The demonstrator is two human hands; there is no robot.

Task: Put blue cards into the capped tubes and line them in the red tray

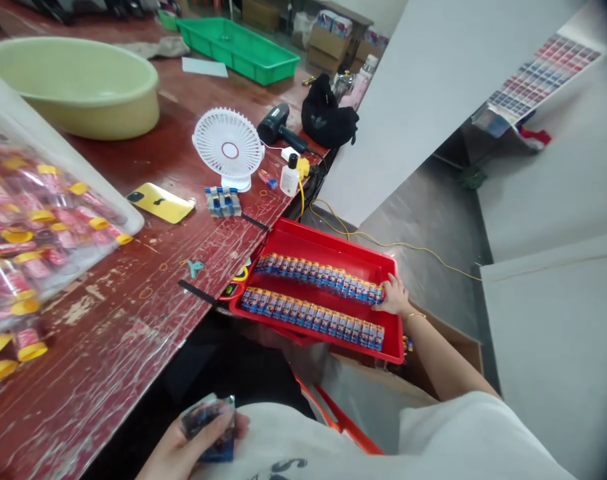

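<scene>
Near my lap, my left hand (pixel 196 443) is closed on a small stack of dark, glossy printed plastic sleeves (pixel 221 437). My right hand (pixel 396 297) reaches into a red tray (pixel 328 239). Its thumb and fingers close around the right end of the far row of small tubes (pixel 323 275), which have yellow caps and blue labels. Part of the last tube is hidden by the fingers. A nearer row of matching tubes (pixel 311 317) stands alongside, with red tray floor between the rows.
On the worn red table (pixel 133 267) are a clear bin of pink yellow-capped tubes (pixel 58 213), a yellow phone (pixel 163 202), a white fan (pixel 228 150), a small bottle (pixel 289 177) and a taped bundle (pixel 223 202). A cardboard box (pixel 453 340) stands below the tray.
</scene>
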